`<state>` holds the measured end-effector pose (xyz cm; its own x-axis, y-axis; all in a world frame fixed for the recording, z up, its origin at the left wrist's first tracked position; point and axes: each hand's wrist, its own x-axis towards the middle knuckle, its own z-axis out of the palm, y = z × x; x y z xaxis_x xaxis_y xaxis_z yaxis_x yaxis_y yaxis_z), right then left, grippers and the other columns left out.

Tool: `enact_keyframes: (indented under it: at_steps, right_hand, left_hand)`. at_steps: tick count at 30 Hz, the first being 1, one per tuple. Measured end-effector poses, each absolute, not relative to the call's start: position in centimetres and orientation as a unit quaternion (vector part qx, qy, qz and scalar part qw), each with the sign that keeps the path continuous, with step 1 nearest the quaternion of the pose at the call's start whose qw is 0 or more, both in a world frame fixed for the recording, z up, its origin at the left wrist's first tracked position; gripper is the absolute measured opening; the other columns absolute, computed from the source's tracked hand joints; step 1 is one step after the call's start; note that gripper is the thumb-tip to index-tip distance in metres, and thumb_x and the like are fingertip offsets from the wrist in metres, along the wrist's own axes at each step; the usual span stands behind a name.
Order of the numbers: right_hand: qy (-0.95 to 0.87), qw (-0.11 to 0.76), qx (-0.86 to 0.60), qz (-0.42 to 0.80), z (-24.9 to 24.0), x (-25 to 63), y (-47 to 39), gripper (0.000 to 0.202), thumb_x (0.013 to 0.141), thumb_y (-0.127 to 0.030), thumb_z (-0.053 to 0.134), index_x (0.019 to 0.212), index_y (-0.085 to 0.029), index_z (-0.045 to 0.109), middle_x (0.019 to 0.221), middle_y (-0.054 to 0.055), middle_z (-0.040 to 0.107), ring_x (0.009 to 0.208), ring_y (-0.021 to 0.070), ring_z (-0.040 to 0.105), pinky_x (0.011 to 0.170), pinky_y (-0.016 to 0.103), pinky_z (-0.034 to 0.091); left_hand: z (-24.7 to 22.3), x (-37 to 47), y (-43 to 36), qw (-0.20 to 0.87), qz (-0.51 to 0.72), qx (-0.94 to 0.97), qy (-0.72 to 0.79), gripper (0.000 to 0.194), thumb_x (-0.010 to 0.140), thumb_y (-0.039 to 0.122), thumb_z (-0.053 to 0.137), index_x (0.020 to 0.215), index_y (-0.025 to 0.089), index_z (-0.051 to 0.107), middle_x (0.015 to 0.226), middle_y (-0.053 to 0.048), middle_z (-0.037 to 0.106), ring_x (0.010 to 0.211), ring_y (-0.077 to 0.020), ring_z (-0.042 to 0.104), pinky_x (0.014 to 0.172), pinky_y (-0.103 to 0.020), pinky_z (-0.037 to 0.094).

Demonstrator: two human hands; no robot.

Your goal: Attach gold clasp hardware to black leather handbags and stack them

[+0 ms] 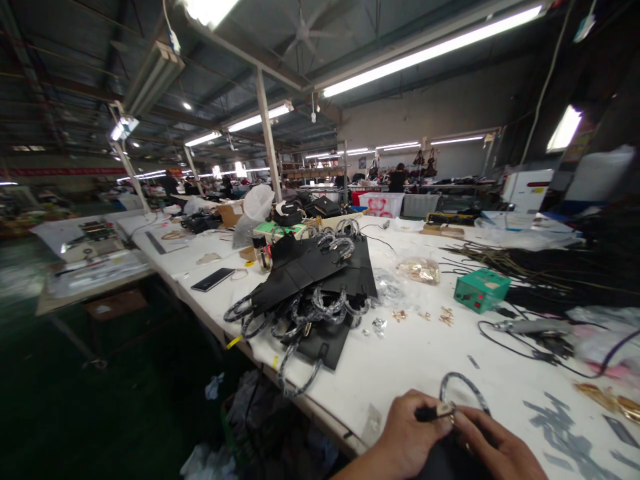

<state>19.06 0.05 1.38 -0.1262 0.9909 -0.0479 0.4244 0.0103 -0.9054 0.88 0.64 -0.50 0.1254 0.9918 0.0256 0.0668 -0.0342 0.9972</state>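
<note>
At the lower right of the head view, my left hand [403,433] is closed round the upper part of a black bag panel [445,463]. A black tab with a small gold metal fitting [445,409] sticks out between its thumb and fingers. My right hand [497,443] pinches at the same fitting from the other side, fingertips close together. Behind the fingers rises a grey-and-black patterned loop handle [469,380]. Much of the panel is hidden under both hands. Farther left lies a pile of black bag panels [310,267] with similar loop handles.
Small gold fittings [447,315] and a bag of gold parts [419,270] lie mid-table. A green box [481,291], cables and grey strips [563,430] are on the right. A phone [213,279] and a bottle [261,255] stand near the left edge.
</note>
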Motion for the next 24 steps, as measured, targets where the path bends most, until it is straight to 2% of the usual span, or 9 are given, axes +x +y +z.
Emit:
enact_keyframes:
  at_steps: [3, 7, 10, 14, 19, 21, 24]
  right_hand:
    - [-0.61, 0.349, -0.574, 0.42, 2.8, 18.9, -0.8, 0.045, 0.076, -0.057, 0.065, 0.105, -0.022, 0.074, 0.107, 0.006, 0.074, 0.104, 0.0282, 0.067, 0.096, 0.034, 0.05]
    - [-0.595, 0.405, -0.545, 0.43, 4.2, 18.3, -1.1, 0.036, 0.078, -0.047, 0.068, 0.101, -0.022, 0.075, 0.106, 0.007, 0.074, 0.102, 0.0271, 0.067, 0.097, 0.039, 0.048]
    - [-0.57, 0.441, -0.527, 0.451, 4.0, 18.2, -0.9, 0.032, 0.078, -0.042, 0.07, 0.102, -0.022, 0.075, 0.104, 0.005, 0.075, 0.1, 0.0252, 0.068, 0.095, 0.038, 0.049]
    - [-0.563, 0.469, -0.514, 0.446, 3.5, 18.0, -1.3, 0.032, 0.076, -0.037, 0.072, 0.104, -0.022, 0.075, 0.104, 0.004, 0.075, 0.097, 0.0228, 0.068, 0.091, 0.036, 0.05]
    - [-0.559, 0.486, -0.536, 0.405, 2.8, 17.5, -1.3, 0.028, 0.08, -0.041, 0.068, 0.097, -0.02, 0.075, 0.098, 0.004, 0.075, 0.094, 0.022, 0.068, 0.089, 0.034, 0.05]
    - [-0.559, 0.488, -0.555, 0.377, 3.1, 17.4, -1.4, 0.027, 0.082, -0.043, 0.066, 0.093, -0.02, 0.074, 0.094, 0.004, 0.075, 0.09, 0.0212, 0.067, 0.086, 0.033, 0.051]
    - [-0.549, 0.506, -0.585, 0.315, 4.9, 17.4, -2.1, 0.027, 0.084, -0.044, 0.063, 0.089, -0.02, 0.072, 0.088, 0.003, 0.074, 0.082, 0.02, 0.067, 0.081, 0.032, 0.051]
  left_hand:
    - [0.3, 0.8, 0.5, 0.533, 0.451, 0.56, 0.446, 0.024, 0.074, 0.036, 0.073, 0.09, 0.018, 0.075, 0.095, -0.005, 0.073, 0.095, -0.0232, 0.064, 0.092, -0.033, 0.047]
    - [1.1, 0.7, 1.0, 0.55, 0.454, 0.573, 0.404, 0.025, 0.079, 0.038, 0.069, 0.095, 0.018, 0.073, 0.103, -0.006, 0.073, 0.105, -0.0264, 0.062, 0.101, -0.039, 0.042]
    - [0.9, 0.8, 1.7, 0.569, 0.442, 0.569, 0.396, 0.029, 0.08, 0.04, 0.068, 0.101, 0.02, 0.073, 0.112, -0.007, 0.072, 0.111, -0.028, 0.061, 0.104, -0.042, 0.04]
    - [0.7, 0.8, 1.6, 0.57, 0.441, 0.571, 0.393, 0.033, 0.08, 0.041, 0.068, 0.105, 0.019, 0.072, 0.111, -0.007, 0.072, 0.111, -0.0276, 0.061, 0.105, -0.042, 0.039]
    - [0.7, 0.8, 1.6, 0.559, 0.437, 0.577, 0.405, 0.036, 0.081, 0.04, 0.068, 0.11, 0.02, 0.071, 0.118, -0.007, 0.07, 0.116, -0.0272, 0.059, 0.109, -0.042, 0.036]
    - [0.6, 0.8, 1.8, 0.561, 0.436, 0.572, 0.41, 0.043, 0.08, 0.04, 0.07, 0.118, 0.02, 0.067, 0.121, -0.007, 0.068, 0.117, -0.0265, 0.059, 0.109, -0.042, 0.036]
    - [0.3, 1.0, 1.9, 0.578, 0.441, 0.54, 0.424, 0.065, 0.076, 0.038, 0.075, 0.134, 0.02, 0.052, 0.117, -0.008, 0.069, 0.111, -0.025, 0.062, 0.105, -0.043, 0.039]
